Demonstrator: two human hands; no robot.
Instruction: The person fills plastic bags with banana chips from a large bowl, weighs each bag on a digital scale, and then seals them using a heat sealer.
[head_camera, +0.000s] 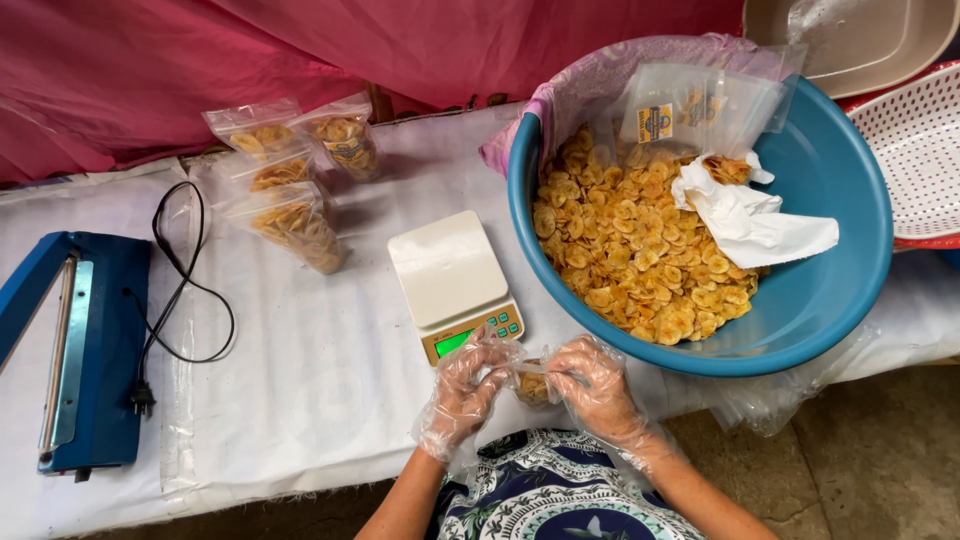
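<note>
1. Two gloved hands, left hand (462, 393) and right hand (592, 385), are holding a small bag (532, 381) of chips over the worktop (320, 370).
2. Fingers (487, 375) are pinching its top, keeping chips inside.
3. Bag is sitting just below the scale (455, 283), beside the blue bowl (850, 250).

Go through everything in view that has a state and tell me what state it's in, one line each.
Left hand: gloved, gripping small clear bag.
Right hand: gloved, gripping same bag.
Small clear bag: partly filled with chips, top open.
Kitchen scale: switched on, display lit, platform bare.
Heat sealer: lid raised, cord unplugged.
Blue basin: part full of banana chips.
Filled bags: packed, lying on table.
</note>
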